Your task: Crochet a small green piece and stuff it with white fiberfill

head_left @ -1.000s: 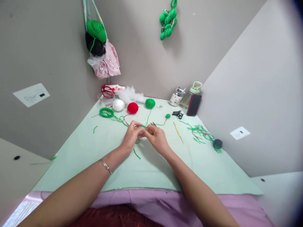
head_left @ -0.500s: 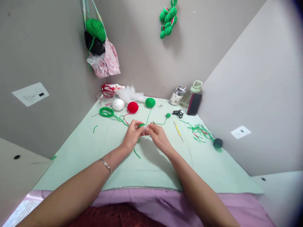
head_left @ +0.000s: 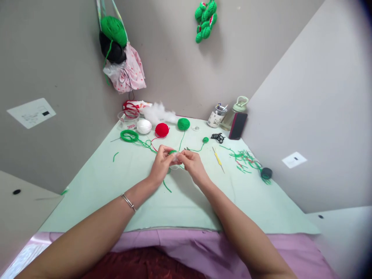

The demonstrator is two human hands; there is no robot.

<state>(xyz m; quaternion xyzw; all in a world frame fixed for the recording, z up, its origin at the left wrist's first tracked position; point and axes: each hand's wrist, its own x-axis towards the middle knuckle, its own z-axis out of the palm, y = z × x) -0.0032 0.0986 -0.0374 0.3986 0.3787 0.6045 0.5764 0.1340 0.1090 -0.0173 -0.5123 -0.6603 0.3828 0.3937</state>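
Over the middle of the table, my left hand [head_left: 161, 163] is closed around a small green crocheted piece [head_left: 173, 152], mostly hidden by the fingers. My right hand [head_left: 192, 161] pinches a tuft of white stuffing [head_left: 176, 157] against that piece. Green and white yarn strands hang just below the fingers. Behind the hands, the tip of a dark pointed tool [head_left: 186, 148] shows. Past them lie a green yarn ball [head_left: 183, 124], a red yarn ball [head_left: 162, 130] and a white yarn ball [head_left: 144, 126].
A fluffy heap of stuffing [head_left: 158, 113] lies at the back. Rightward are a yellow-handled crochet hook [head_left: 217, 159], a black claw clip [head_left: 217, 137], green yarn scraps [head_left: 244, 157], a black tape roll [head_left: 266, 173], a phone [head_left: 238, 126] and a bottle [head_left: 229, 118]. Coiled green yarn [head_left: 129, 135] lies left.
The whole view has shifted slightly. Both hands stay together at the green piece, and the right fingers have moved only a little against the stuffing.
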